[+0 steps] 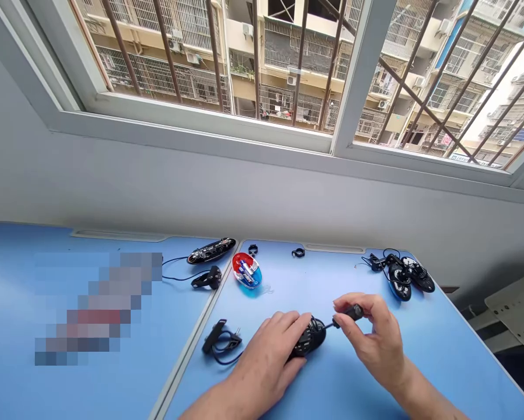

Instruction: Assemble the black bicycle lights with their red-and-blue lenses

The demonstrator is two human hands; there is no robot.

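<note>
My left hand point(273, 356) wraps over a glossy black oval device point(309, 339) and presses it to the blue table; its fingers cover much of the casing. My right hand point(373, 335) pinches the black handle of what looks like a short screwdriver point(353, 313). Its thin shaft slants down to the device's right end, and I cannot make out the tip. To the left of my left hand lies a black clip-like part point(218, 338) with a coiled cable, which runs under that hand.
A red-and-blue oval dish point(247, 270) holds batteries. Two small black rings point(297, 252) lie near the wall. More black oval devices with cables point(400, 283) sit back right, another point(212, 251) at back left beside a black clip point(207, 279). A seam point(187, 344) divides the tables.
</note>
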